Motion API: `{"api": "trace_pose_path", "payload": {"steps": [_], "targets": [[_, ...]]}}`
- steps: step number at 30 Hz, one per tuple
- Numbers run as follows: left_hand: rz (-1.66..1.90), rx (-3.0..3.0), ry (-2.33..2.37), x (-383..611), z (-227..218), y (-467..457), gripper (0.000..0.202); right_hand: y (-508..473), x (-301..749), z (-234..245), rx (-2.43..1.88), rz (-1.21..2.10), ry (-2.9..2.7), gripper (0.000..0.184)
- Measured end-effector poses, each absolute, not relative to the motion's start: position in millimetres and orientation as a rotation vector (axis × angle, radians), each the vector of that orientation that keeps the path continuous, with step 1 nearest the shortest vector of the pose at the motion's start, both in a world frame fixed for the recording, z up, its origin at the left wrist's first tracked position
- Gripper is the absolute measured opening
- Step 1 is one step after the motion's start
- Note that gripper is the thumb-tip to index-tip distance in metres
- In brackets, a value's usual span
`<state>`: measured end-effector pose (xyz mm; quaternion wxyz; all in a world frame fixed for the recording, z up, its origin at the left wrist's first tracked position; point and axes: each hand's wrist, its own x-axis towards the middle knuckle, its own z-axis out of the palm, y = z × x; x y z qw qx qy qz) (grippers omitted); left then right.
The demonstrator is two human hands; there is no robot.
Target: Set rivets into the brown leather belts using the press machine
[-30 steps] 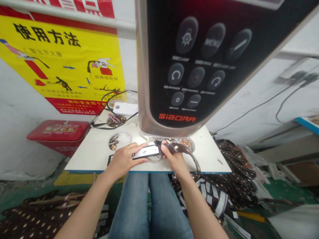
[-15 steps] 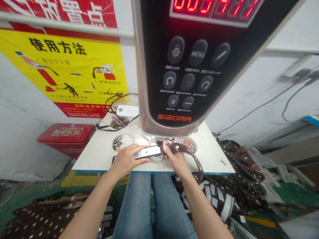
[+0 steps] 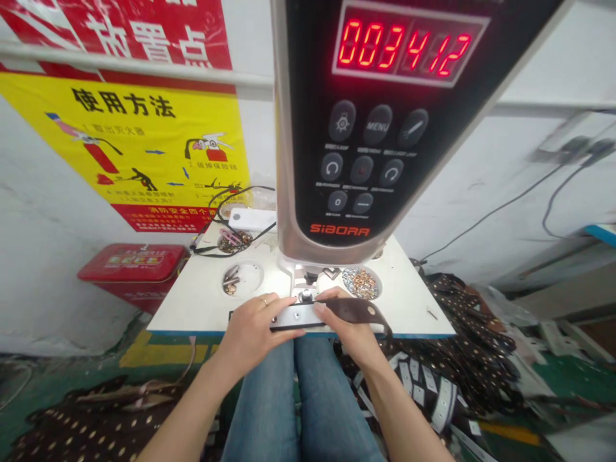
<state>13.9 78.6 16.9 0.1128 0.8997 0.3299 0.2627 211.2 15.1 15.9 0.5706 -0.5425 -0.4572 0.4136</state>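
Note:
A dark brown studded belt (image 3: 350,310) lies crosswise at the table's near edge, its free end bending down at the right. A pale plate (image 3: 293,316) with small round fasteners covers its left part. My left hand (image 3: 251,327) pinches the plated part between thumb and fingers. My right hand (image 3: 355,337) is closed on the belt just right of the plate, thumb on top. Directly beyond the belt is the small metal die (image 3: 306,295) of the riveting machine (image 3: 294,244), whose red display (image 3: 409,48) reads 003412. The belt's underside is hidden.
Rivets (image 3: 360,282) fill a round well at the right of the white table (image 3: 187,314); another well (image 3: 250,277) holds several metal pieces. Studded belts (image 3: 447,333) are heaped at the right, with more (image 3: 96,417) at lower left. A red box (image 3: 135,263) stands left.
Both hands have drawn the belt toward me, away from under the machine head, so the die now shows. My view has tilted up slightly, bringing the whole display into sight.

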Motion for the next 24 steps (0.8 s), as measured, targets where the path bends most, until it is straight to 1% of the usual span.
{"api": "trace_pose_path", "payload": {"steps": [4,7,10,17,24], "targets": [[0.716,2.612,1.046,12,19,94,0.047,25,225,6,-1.353,0.871,-1.029,0.021],[0.630,2.542,1.027,13,17,111,0.053,38,232,-2,-1.360,0.918,-1.038,0.023],[0.582,2.532,0.990,13,8,120,0.053,43,234,-3,-1.398,0.920,-1.066,0.024],[0.782,2.609,0.873,12,-8,120,0.065,42,235,-4,-1.358,0.918,-1.066,0.020],[0.939,2.683,0.863,16,1,112,0.059,39,222,0,-1.286,0.913,-0.882,0.025]]}}
